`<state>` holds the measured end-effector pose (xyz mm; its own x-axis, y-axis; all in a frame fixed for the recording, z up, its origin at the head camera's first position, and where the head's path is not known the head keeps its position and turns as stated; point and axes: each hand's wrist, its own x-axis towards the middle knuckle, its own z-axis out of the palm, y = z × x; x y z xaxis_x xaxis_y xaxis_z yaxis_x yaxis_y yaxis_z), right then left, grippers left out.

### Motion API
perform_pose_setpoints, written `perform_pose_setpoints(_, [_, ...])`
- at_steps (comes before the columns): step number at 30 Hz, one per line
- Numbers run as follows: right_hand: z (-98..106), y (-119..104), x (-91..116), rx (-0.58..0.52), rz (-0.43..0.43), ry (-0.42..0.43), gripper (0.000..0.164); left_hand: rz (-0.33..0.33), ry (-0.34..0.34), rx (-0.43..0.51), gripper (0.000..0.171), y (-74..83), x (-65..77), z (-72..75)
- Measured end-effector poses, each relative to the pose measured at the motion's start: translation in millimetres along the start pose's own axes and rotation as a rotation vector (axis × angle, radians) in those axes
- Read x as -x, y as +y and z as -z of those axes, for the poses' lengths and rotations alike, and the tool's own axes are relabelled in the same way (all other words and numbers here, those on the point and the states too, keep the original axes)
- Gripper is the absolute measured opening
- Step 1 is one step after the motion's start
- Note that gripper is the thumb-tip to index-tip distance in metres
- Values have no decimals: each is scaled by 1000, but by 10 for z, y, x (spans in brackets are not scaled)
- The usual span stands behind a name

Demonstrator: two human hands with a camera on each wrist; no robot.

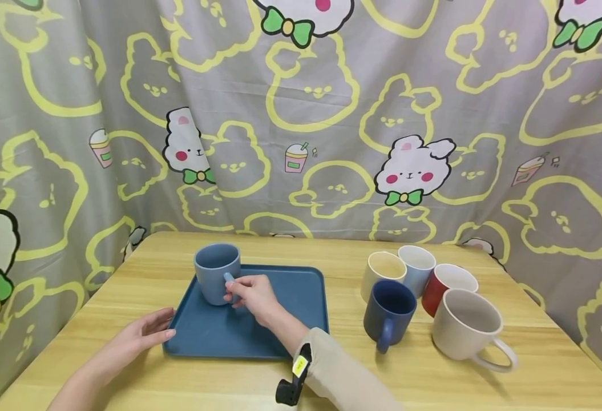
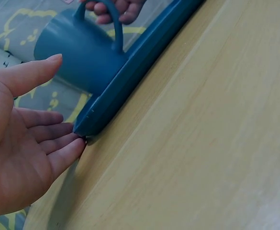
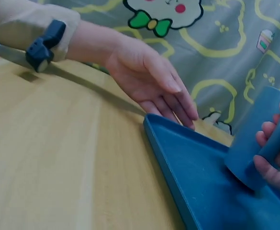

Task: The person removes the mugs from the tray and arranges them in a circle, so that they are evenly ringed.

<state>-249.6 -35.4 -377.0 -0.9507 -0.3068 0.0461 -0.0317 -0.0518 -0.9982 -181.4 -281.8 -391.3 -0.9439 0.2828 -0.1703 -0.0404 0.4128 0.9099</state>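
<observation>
My right hand (image 1: 253,294) pinches the handle of a grey-blue mug (image 1: 213,277), fingers curled round it. The mug stands upright over the back left part of a dark blue rectangular tray (image 1: 301,319); in the right wrist view the mug (image 3: 254,139) appears close over the tray surface. At the tray's left edge is my left hand (image 1: 144,334), its fingers extended and the thumb apart. In the left wrist view the fingertips of this left hand (image 2: 32,139) meet the tray's corner (image 2: 87,122).
On the right of the wooden table (image 1: 347,371) stand a cream mug (image 1: 375,279), a light blue mug (image 1: 416,274), a red mug (image 1: 434,294), a navy mug (image 1: 388,319) and a large beige mug (image 1: 460,331). A patterned curtain (image 1: 331,114) hangs behind the table.
</observation>
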Motion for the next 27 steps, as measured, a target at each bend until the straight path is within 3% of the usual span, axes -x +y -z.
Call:
perform_pose_setpoints(7, [124, -213, 163, -104, 42, -2, 22, 5, -7, -1, 70, -22, 9, 5])
perform_pose_setpoints(19, [525, -761, 417, -83, 153, -61, 28, -9, -4, -42, 69, 18, -9, 24])
perform_pose_setpoints(27, [771, -979, 597, -75, 239, -78, 29, -12, -9, -17, 70, 15, -8, 20])
